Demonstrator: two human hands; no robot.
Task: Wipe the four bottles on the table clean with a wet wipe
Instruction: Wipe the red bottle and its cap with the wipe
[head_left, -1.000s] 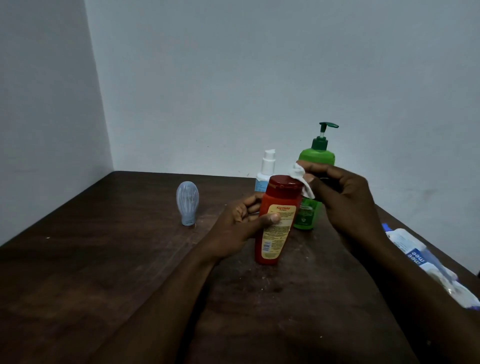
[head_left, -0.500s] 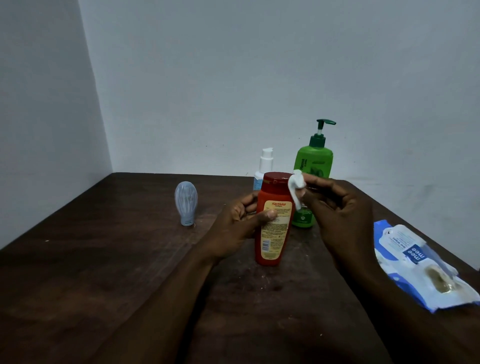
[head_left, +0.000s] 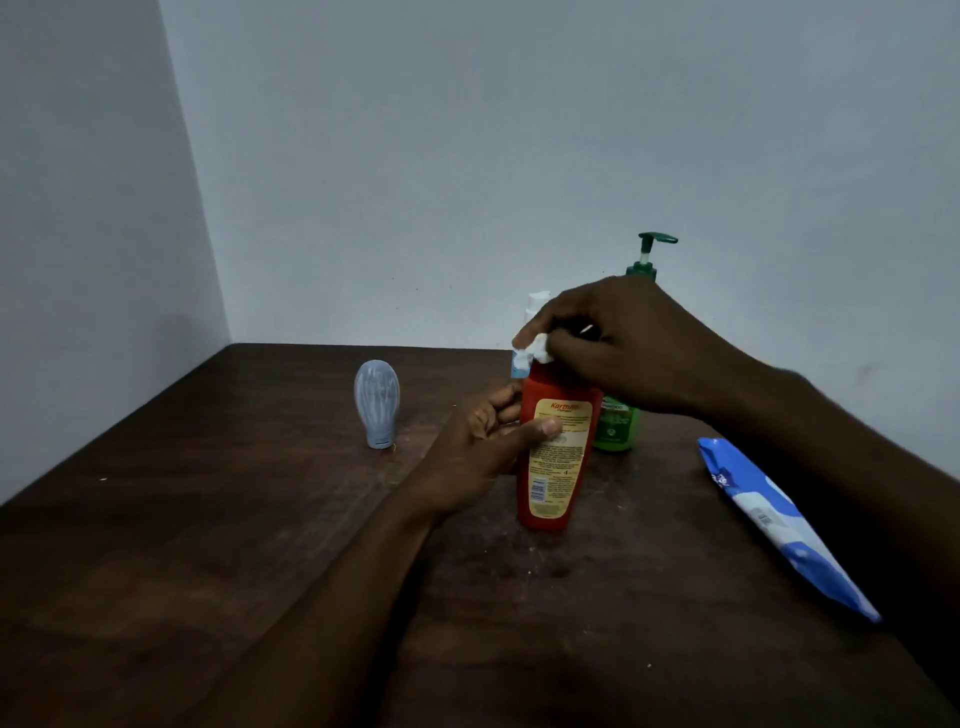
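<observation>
A red bottle (head_left: 555, 457) with a yellow label stands upright on the dark wooden table (head_left: 260, 519). My left hand (head_left: 485, 441) grips its side, thumb across the label. Over the cap, my right hand (head_left: 613, 345) holds a bunched white wet wipe (head_left: 537, 349) against the bottle's top. Behind stand a green pump bottle (head_left: 618, 421), mostly hidden by my right hand, and a white-and-blue bottle (head_left: 535, 304) of which only the top and a sliver show. A pale blue upside-down bottle (head_left: 377, 402) stands to the left.
A blue and white wet-wipe pack (head_left: 779, 519) lies on the table at the right, partly under my right forearm. Grey walls meet in a corner behind the table's far left.
My right hand moved with the wipe from the side of the red bottle's cap up over its top. My left hand stays on the bottle.
</observation>
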